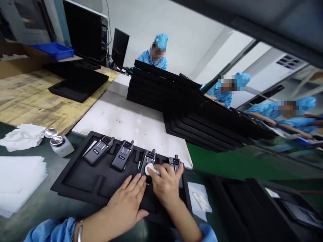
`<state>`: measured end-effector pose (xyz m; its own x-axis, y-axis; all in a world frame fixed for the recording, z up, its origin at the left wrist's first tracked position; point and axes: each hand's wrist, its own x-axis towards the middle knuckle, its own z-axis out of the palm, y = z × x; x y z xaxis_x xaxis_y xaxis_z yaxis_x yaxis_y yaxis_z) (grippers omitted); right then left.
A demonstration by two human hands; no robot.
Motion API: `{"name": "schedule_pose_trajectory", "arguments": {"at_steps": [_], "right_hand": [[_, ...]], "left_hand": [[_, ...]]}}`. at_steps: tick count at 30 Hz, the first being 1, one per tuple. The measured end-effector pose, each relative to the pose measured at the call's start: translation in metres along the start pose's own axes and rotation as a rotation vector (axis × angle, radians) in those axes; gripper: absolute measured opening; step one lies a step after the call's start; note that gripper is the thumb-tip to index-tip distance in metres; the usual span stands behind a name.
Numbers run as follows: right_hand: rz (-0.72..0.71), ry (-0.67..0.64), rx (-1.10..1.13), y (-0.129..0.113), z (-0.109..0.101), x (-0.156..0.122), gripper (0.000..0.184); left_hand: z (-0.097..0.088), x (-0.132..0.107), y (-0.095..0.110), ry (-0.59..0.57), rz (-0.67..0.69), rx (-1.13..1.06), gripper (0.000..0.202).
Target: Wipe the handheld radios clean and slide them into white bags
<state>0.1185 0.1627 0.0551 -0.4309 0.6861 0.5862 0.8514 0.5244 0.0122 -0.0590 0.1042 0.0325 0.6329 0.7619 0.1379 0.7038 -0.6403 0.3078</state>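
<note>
A black foam tray (83,183) lies in front of me with several dark handheld radios in its slots; one radio (99,150) sits at the left, another (122,155) beside it. My right hand (167,184) pinches a small white wipe (150,169) against the third radio (148,158). My left hand (127,201) rests flat on the tray next to that radio, fingers stretched out. A fourth radio (175,162) is partly hidden behind my right hand.
A small white dispenser bottle (60,144) with a metal cap stands left of the tray, near white cloths (24,136) and a paper stack (17,179). Stacks of black trays (176,97) stand behind. Three people in blue coats sit at the far side.
</note>
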Motion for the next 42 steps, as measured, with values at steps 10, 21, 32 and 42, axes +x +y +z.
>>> {"name": "schedule_pose_trajectory", "arguments": {"at_steps": [10,21,32,42], "right_hand": [[-0.042,-0.072,-0.033,0.024,-0.008,-0.014,0.018],[0.240,0.131,-0.221,0.091,-0.089,-0.086,0.025],[0.254,-0.014,-0.137,0.103,-0.041,-0.071,0.025],[0.267,0.012,-0.082,0.105,-0.040,-0.068,0.025]], "left_hand": [[-0.008,0.005,0.004,-0.060,-0.007,0.064,0.066],[0.011,0.047,0.041,-0.014,0.171,0.016,0.068],[0.037,0.083,0.069,-0.111,0.219,-0.137,0.076],[0.036,0.083,0.069,-0.125,0.247,-0.146,0.072]]}}
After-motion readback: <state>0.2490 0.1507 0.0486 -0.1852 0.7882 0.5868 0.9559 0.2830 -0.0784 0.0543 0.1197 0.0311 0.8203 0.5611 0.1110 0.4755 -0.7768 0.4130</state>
